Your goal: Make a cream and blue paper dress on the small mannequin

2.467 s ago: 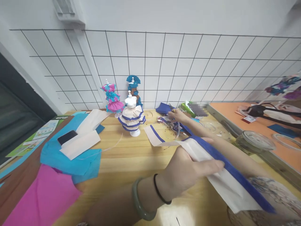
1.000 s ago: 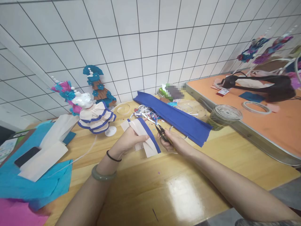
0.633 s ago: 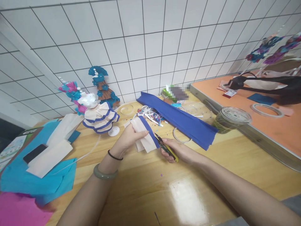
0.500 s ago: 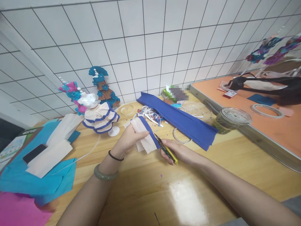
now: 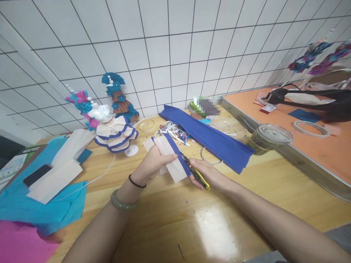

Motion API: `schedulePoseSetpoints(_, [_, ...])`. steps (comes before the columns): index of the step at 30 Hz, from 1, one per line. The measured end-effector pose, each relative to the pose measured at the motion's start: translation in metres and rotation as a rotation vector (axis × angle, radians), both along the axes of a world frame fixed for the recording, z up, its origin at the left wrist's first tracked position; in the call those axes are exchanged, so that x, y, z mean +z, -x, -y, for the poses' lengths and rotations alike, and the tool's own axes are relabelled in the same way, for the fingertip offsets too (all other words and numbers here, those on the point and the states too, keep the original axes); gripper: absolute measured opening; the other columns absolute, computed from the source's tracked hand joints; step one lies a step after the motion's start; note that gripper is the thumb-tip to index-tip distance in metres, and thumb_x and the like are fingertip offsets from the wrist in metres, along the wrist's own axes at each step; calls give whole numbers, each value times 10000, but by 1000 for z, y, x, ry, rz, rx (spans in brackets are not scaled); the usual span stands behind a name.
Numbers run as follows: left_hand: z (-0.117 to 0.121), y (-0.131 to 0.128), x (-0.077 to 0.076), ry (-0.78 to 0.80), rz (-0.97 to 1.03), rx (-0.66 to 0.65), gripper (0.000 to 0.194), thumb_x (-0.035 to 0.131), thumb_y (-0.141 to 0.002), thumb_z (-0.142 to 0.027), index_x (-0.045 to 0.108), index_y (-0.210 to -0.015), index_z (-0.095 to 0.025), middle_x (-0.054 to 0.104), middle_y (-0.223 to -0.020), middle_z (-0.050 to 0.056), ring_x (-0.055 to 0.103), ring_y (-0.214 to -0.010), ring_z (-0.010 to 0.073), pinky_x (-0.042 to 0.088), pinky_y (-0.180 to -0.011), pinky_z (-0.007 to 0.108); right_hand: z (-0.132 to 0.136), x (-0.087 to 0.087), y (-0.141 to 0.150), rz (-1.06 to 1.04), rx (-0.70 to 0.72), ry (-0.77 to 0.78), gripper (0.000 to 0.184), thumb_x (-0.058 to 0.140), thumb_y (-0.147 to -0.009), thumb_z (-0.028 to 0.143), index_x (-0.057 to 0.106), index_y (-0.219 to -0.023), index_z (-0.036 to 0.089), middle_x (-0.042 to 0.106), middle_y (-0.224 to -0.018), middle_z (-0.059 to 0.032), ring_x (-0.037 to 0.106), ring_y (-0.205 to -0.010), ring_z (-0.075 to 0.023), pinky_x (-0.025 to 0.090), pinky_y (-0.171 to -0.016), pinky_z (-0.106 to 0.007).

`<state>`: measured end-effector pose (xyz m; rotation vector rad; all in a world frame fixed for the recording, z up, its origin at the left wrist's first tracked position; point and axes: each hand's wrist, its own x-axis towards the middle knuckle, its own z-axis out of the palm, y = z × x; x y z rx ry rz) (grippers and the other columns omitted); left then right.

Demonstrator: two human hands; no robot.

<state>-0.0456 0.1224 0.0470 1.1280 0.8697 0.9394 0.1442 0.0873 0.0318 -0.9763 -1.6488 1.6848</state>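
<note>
My left hand (image 5: 155, 159) pinches a cream crepe paper strip (image 5: 175, 170) with a blue band along one edge, thumb on top. Yellow-and-black scissors (image 5: 200, 178) are in my right hand (image 5: 204, 171), their blades lying at the strip's blue edge. Just beyond, a long folded sheet of blue crepe paper (image 5: 208, 140) stretches diagonally over the wooden table. A heap of thin paper scraps (image 5: 175, 131) lies beside it. To the left stands a figure in a tiered cream dress with blue trim (image 5: 116, 135).
At left, cream paper pieces (image 5: 55, 181) and a phone (image 5: 37, 175) lie on turquoise paper (image 5: 16, 201). A tape roll (image 5: 211, 156) and a round clear container (image 5: 270, 138) are on the right, by an orange board (image 5: 334, 157). White tiles rise behind.
The cream strip has turned slightly in my left hand, its near end now lower and further right. My right hand and the scissors have shifted slightly right. The view has moved a little.
</note>
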Motion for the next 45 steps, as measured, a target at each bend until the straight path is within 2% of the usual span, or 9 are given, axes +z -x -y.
schedulePoseSetpoints(5, [3, -4, 3, 27, 18, -13, 379, 716, -650, -160, 587, -1006, -149, 664, -947, 82, 629, -853, 222, 488, -814, 409, 1, 1, 1, -9, -1, -46, 469, 253, -944, 441, 440, -599, 184, 455, -400, 45, 410, -364, -85, 332, -418, -211])
schedulePoseSetpoints(10, [7, -9, 3, 53, 66, -29, 375, 714, -644, -144, 583, -995, -162, 661, -919, 51, 623, -824, 193, 496, -790, 373, 3, 0, 4, -28, -24, -72, 405, 256, -950, 417, 432, -662, 194, 435, -404, 65, 404, -368, -93, 346, -445, -224])
schedulePoseSetpoints(16, [8, -11, 4, 40, 61, 53, 370, 717, -629, -137, 559, -962, -166, 644, -848, 16, 608, -767, 157, 497, -750, 328, 2, -4, 5, 9, -72, -76, 404, 255, -944, 423, 423, -650, 202, 445, -399, 62, 418, -363, -104, 344, -431, -232])
schedulePoseSetpoints(19, [8, -13, 4, 37, 63, 55, 371, 713, -627, -137, 558, -962, -169, 642, -873, 19, 606, -788, 160, 493, -758, 327, 2, -4, 5, 14, -70, -101, 428, 245, -947, 424, 427, -629, 203, 440, -393, 61, 421, -365, -104, 351, -444, -235])
schedulePoseSetpoints(24, [9, -14, 2, 28, 19, 47, 336, 694, -645, -137, 561, -951, -176, 636, -903, 18, 600, -815, 157, 485, -767, 318, 3, -1, 5, 28, -71, -184, 481, 233, -950, 444, 415, -574, 207, 442, -412, 48, 454, -431, -114, 406, -557, -251])
schedulePoseSetpoints(29, [9, -14, 3, 30, 22, 48, 314, 684, -651, -151, 571, -942, -183, 637, -891, 11, 598, -812, 157, 477, -770, 320, 2, -2, 5, 41, -83, -189, 491, 234, -950, 453, 415, -566, 206, 443, -418, 45, 448, -421, -113, 400, -538, -252])
schedulePoseSetpoints(33, [9, -14, 4, 14, 48, 65, 368, 688, -632, -143, 568, -977, -186, 638, -902, 14, 596, -837, 173, 470, -783, 333, 2, -4, 5, 30, -85, -188, 481, 239, -953, 445, 417, -576, 204, 436, -414, 50, 443, -422, -111, 400, -550, -251])
schedulePoseSetpoints(39, [9, -16, 0, 49, 19, 57, 389, 693, -635, -158, 569, -1002, -187, 639, -868, 14, 596, -796, 167, 466, -776, 336, 3, -1, 5, 15, -76, -182, 460, 245, -953, 444, 421, -603, 204, 443, -430, 50, 436, -421, -114, 382, -528, -252])
schedulePoseSetpoints(45, [10, -15, 1, 50, 31, 48, 385, 700, -633, -164, 573, -996, -190, 644, -851, 12, 602, -786, 172, 465, -777, 337, 3, -2, 5, 20, -85, -186, 452, 254, -945, 464, 420, -609, 210, 434, -434, 47, 440, -456, -129, 391, -570, -268])
